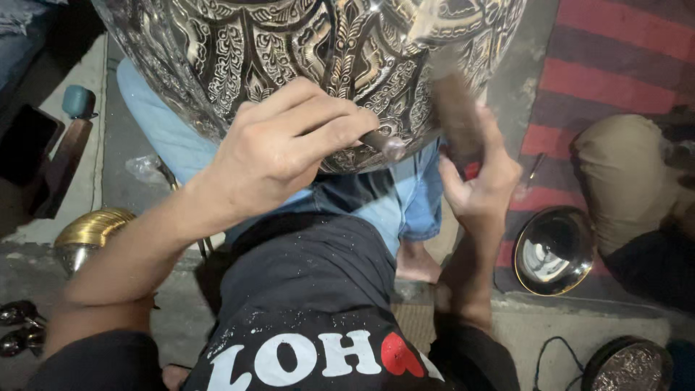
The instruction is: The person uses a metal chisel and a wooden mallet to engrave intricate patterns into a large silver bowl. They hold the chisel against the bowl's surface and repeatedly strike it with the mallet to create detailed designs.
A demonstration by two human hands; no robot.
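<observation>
A large round metal vessel (289, 51) with dense engraved leaf patterns rests on my lap and fills the top of the view. My left hand (279, 148) is closed around a thin metal chisel (384, 143), whose tip presses against the vessel's lower side. To the right, my right hand (481, 177) grips the wooden handle of a hammer (452, 101), blurred with motion, its head up near the vessel's surface.
A shiny metal bowl (554, 250) lies on the red striped mat (615, 51) at right, beside another person's knee (626, 174). A brass ribbed vessel (90, 235) stands at left. A dark engraved dish (628, 364) sits at bottom right, a phone (25, 145) far left.
</observation>
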